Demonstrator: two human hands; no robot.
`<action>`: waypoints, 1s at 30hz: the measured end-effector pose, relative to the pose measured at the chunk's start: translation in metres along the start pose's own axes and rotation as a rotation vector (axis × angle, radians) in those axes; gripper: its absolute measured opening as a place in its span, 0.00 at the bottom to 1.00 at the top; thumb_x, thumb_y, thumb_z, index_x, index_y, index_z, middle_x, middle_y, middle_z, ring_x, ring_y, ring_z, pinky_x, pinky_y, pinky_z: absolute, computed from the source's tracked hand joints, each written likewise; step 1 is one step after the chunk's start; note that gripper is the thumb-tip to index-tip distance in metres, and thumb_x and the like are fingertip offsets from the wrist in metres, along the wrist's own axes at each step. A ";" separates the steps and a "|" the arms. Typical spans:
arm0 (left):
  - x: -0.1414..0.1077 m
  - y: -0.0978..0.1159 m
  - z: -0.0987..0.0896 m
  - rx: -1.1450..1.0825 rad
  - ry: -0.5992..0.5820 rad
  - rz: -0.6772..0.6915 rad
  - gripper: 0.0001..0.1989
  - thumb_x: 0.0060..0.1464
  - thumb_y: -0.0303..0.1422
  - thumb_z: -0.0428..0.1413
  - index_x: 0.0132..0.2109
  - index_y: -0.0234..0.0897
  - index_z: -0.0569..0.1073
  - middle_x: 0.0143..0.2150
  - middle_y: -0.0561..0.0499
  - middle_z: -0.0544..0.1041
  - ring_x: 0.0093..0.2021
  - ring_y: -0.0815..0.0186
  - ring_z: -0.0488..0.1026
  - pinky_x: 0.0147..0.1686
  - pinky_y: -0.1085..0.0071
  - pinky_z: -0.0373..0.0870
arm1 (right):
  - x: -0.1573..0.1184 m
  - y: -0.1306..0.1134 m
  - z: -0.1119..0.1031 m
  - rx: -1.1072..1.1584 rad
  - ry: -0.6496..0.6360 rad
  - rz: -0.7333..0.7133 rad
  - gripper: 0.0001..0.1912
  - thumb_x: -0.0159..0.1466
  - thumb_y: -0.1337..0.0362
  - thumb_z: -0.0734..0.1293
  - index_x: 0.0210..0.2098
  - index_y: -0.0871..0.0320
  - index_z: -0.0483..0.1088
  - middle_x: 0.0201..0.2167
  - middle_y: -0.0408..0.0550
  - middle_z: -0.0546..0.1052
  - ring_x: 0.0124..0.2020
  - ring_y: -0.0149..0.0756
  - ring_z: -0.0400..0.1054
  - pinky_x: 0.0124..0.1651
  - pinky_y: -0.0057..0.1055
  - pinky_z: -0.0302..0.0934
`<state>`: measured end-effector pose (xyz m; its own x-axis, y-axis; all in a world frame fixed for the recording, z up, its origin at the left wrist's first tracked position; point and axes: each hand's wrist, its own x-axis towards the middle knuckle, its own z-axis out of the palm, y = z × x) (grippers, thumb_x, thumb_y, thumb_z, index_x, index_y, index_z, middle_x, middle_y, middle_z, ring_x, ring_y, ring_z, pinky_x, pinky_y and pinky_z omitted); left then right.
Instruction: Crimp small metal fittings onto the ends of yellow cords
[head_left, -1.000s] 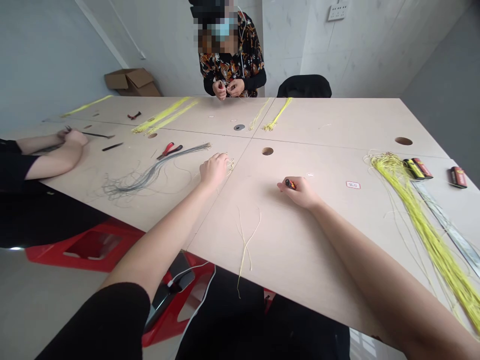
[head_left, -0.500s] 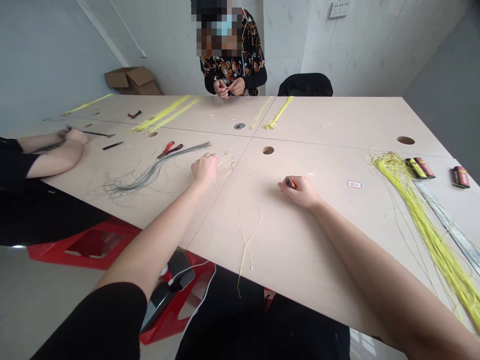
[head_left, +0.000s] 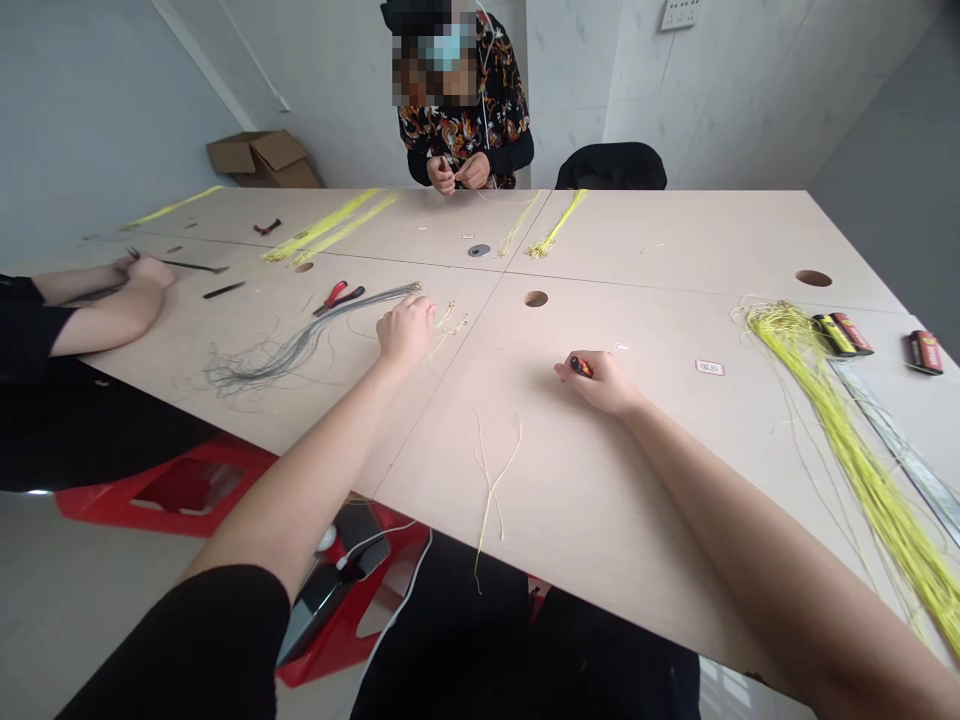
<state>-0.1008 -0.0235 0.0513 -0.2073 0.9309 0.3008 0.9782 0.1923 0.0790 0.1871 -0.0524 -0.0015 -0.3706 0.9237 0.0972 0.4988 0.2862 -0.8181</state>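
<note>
My left hand [head_left: 407,335] rests on the pale wooden table [head_left: 660,250], fingers curled downward, just beside the tips of a grey wire bundle [head_left: 300,340]. A small tuft of pale yellow strands [head_left: 450,325] lies right of it. Whether those fingers pinch anything is hidden. My right hand [head_left: 604,385] lies on the table holding a small orange-and-black tool [head_left: 580,367] between its fingers. Below, loose pale yellow strands [head_left: 491,490] lie apart from both hands. A large yellow cord bundle [head_left: 840,420] spreads out to the right.
Red-handled pliers [head_left: 339,298] lie near the grey wires. A co-worker's hands [head_left: 454,173] work at the far edge, and another person's forearms [head_left: 112,305] rest at the left. A steel ruler [head_left: 900,450] and black-and-red boxes [head_left: 844,334] lie at the right.
My left hand has slid left, away from the pale strands and closer to the grey wire tips. My right hand has stayed in place.
</note>
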 end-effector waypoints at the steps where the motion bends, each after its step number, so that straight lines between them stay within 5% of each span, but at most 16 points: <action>1: -0.001 0.001 0.000 0.004 -0.019 0.019 0.17 0.61 0.35 0.42 0.47 0.42 0.74 0.50 0.45 0.74 0.47 0.57 0.71 0.43 0.65 0.65 | 0.000 0.000 0.000 -0.001 0.001 -0.002 0.17 0.59 0.52 0.59 0.21 0.58 0.62 0.17 0.39 0.54 0.22 0.29 0.46 0.27 0.30 0.45; 15: -0.011 0.001 0.008 -0.018 -0.158 0.189 0.14 0.59 0.37 0.47 0.39 0.41 0.76 0.43 0.48 0.78 0.40 0.60 0.72 0.33 0.69 0.62 | 0.000 -0.001 0.000 -0.009 -0.016 -0.002 0.16 0.59 0.53 0.59 0.21 0.58 0.61 0.18 0.39 0.54 0.22 0.28 0.46 0.27 0.29 0.44; 20: -0.013 -0.004 0.006 -0.147 -0.087 0.214 0.22 0.60 0.44 0.42 0.35 0.38 0.77 0.36 0.46 0.77 0.37 0.61 0.72 0.33 0.70 0.61 | -0.001 0.000 0.000 -0.003 -0.028 -0.005 0.17 0.59 0.53 0.60 0.21 0.57 0.59 0.18 0.40 0.55 0.23 0.28 0.46 0.27 0.29 0.45; 26: -0.004 -0.014 0.004 -0.253 0.186 0.174 0.20 0.63 0.37 0.38 0.52 0.38 0.69 0.52 0.44 0.72 0.46 0.62 0.70 0.43 0.69 0.63 | 0.000 0.001 0.000 -0.015 -0.028 -0.010 0.17 0.59 0.52 0.59 0.21 0.57 0.59 0.18 0.40 0.56 0.23 0.28 0.47 0.27 0.29 0.45; 30: 0.002 -0.019 0.010 -0.171 0.047 0.209 0.13 0.60 0.33 0.46 0.45 0.39 0.74 0.47 0.47 0.73 0.41 0.64 0.71 0.41 0.69 0.63 | 0.001 0.002 0.001 -0.014 -0.025 -0.017 0.17 0.59 0.52 0.60 0.21 0.57 0.59 0.19 0.40 0.57 0.23 0.28 0.47 0.27 0.29 0.45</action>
<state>-0.1202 -0.0221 0.0404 -0.0059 0.9287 0.3708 0.9838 -0.0611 0.1686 0.1875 -0.0515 -0.0034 -0.3985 0.9121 0.0962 0.5035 0.3053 -0.8083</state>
